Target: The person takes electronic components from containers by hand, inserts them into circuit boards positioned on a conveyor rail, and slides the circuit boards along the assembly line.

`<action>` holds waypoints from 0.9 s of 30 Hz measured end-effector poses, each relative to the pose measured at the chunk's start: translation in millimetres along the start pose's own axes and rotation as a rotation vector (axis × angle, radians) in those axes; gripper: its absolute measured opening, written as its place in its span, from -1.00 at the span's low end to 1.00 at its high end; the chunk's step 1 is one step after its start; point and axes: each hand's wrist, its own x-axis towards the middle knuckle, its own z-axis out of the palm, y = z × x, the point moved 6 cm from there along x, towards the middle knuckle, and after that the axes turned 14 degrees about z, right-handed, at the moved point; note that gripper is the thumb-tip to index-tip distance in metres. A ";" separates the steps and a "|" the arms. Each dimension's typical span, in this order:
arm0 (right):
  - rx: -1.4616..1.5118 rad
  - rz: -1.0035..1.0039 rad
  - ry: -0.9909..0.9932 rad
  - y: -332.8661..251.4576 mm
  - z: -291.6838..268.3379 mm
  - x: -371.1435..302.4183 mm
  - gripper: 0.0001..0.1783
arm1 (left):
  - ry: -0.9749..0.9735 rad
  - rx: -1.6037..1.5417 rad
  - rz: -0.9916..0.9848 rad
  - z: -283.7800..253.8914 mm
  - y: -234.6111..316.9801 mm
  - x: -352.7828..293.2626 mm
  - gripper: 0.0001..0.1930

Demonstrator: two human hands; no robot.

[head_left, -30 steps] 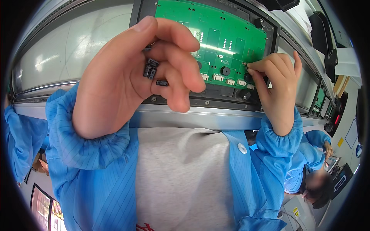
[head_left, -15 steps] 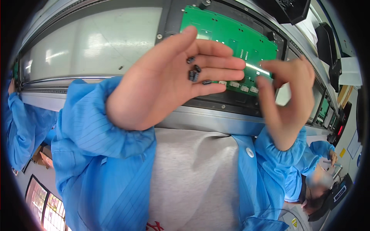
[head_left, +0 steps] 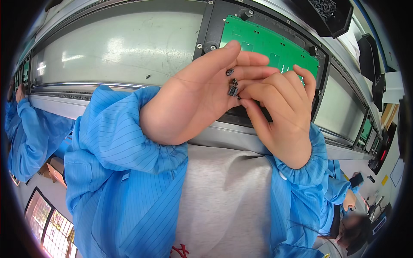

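My left hand (head_left: 198, 94) is held palm up with its fingers stretched out over the board. Several small black cylindrical capacitors (head_left: 232, 90) lie loose on its palm and finger bases. My right hand (head_left: 286, 109) has come over those fingers, and its thumb and index fingertip are pinched on one capacitor (head_left: 238, 97) at the palm's edge. Under both hands a green circuit board (head_left: 266, 36) sits in a black carrier frame (head_left: 214, 26). The hands hide the board's near part.
One loose dark component (head_left: 148, 76) lies on the pale conveyor surface (head_left: 107, 60) at left. A black bin (head_left: 325, 13) of small dark parts stands at the far right. A metal rail (head_left: 223, 137) runs along the near side. Other people in blue sleeves (head_left: 36, 133) are at both sides.
My right hand has moved left from above the board to my left palm, and its fingers have closed on a capacitor. In the picture, my left hand and the board sit farther right.
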 end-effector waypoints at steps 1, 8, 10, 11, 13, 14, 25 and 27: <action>0.001 -0.002 0.000 0.3 -0.8 0.3 -0.84 | 0.001 0.000 0.002 0.8 0.0 0.2 -0.41; 0.184 0.061 0.014 14.2 -20.1 1.5 -0.84 | -0.053 0.197 -0.027 3.5 1.2 0.1 -0.65; 0.280 0.103 0.016 20.5 -25.1 -1.5 -0.85 | -0.165 0.408 -0.058 2.9 -0.5 -4.8 -0.75; 0.295 0.090 0.011 20.7 -27.5 0.0 -0.85 | -0.193 0.430 -0.069 7.0 0.8 -3.8 -0.83; 0.315 0.084 0.017 19.3 -25.5 0.7 -0.86 | -0.281 0.450 -0.080 16.7 3.8 -6.3 -0.90; 0.359 0.081 0.040 20.9 -22.4 -0.4 -0.86 | -0.231 0.479 -0.078 13.9 4.5 -8.6 -0.90; 0.375 0.039 0.334 19.5 -25.0 -1.1 -0.85 | -0.042 0.289 -0.102 1.4 0.4 -6.8 -0.90; 0.362 0.044 0.334 19.4 -23.9 -2.3 -0.85 | -0.042 0.290 -0.105 0.8 -0.8 -7.6 -0.90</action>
